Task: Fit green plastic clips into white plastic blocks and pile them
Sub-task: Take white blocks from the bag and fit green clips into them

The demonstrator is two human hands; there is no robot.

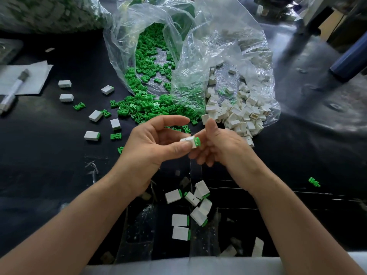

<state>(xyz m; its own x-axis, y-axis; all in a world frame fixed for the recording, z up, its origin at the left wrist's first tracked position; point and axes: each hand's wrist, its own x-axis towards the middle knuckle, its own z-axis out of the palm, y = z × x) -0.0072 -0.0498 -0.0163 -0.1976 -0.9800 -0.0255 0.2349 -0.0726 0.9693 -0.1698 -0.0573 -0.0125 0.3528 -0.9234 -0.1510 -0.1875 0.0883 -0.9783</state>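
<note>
You are holding a white block (pixel 186 140) above the middle of the tabletop (pixel 59 165), with your left hand (pixel 156 143) pinching it between the thumb and the curled fingers. A green clip (pixel 197 141) is sitting at the block's right end, partly in. Your right hand (pixel 220 147) is meeting it there with its fingers curled against the clip, while its thumb is standing up clear of it; how firmly those fingers are gripping cannot be told. Just beyond your hands, a heap of green clips (pixel 147 106) is spilling out of a clear bag (pixel 129 46) that is lying open toward the far edge. Beside it on the right, a second clear bag (pixel 228 46) is spilling a heap of white blocks (pixel 238 114). Toward the near edge, below your wrists, fitted blocks (pixel 190 207) are lying in a loose pile, each showing green at one end. More blocks and clips (pixel 95 115) are lying scattered singly toward the left. Near the left edge, a marker (pixel 14 90) is resting across a sheet of white paper (pixel 37 76). One stray clip (pixel 314 182) is lying alone toward the right edge.
</note>
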